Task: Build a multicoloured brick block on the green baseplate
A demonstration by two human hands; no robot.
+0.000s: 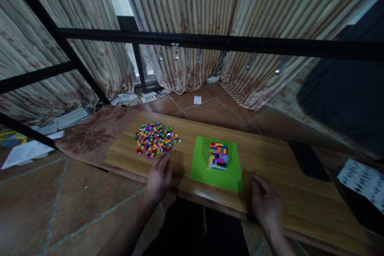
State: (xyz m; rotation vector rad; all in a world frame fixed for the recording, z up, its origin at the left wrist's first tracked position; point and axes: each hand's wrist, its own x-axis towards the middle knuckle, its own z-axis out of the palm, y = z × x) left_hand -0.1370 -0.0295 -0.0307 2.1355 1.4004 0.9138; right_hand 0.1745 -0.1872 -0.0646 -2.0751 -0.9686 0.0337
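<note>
At the near edge of a heap of small multicoloured toy bricks (156, 138), my left hand (160, 178) has its fingers drawn together. A speck of green shows by its fingertips; whether it is held or lies on the table cannot be made out. A green baseplate (199, 164) lies between my two hands. On it stands a compact block of stacked bricks (219, 155) in many colours. My right hand (266, 202) rests by the table's front edge, right of the baseplate. Its fingers are loosely curled, with nothing visible in them.
The wooden tabletop (267, 156) carries a dark flat object (309, 161) toward its right end. A printed sheet (363, 182) lies beyond that. Black metal bars (204, 41) cross in front of the curtains (186, 4). Papers (33, 148) lie on the left.
</note>
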